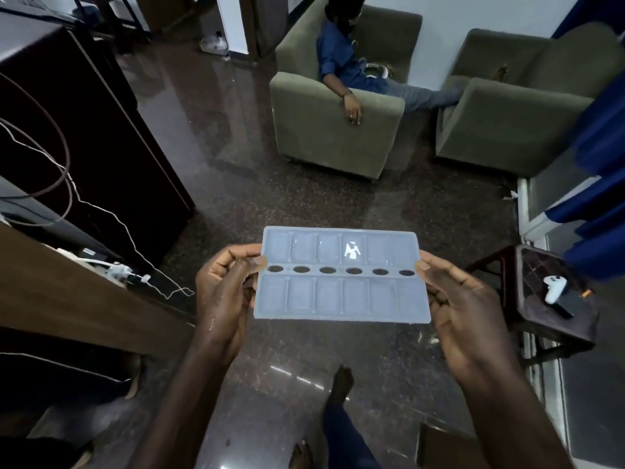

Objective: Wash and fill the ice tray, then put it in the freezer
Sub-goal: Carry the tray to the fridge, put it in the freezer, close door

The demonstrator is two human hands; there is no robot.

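Item: ice tray point(341, 275), pale blue, two rows of six compartments with a line of oval holes between them, held level in front of you above the dark speckled floor point(304, 198); your left hand point(220, 292) is closed on its left short edge with the thumb on top, your right hand point(460, 306) is closed likewise on its right short edge. The compartments glisten, and one far-row cell carries a bright reflection. Surroundings: two olive armchairs point(334, 130) ahead, one with a seated person, a dark cabinet point(101, 130) at left, and a small stool point(554, 299) at right bearing a white controller point(553, 288).
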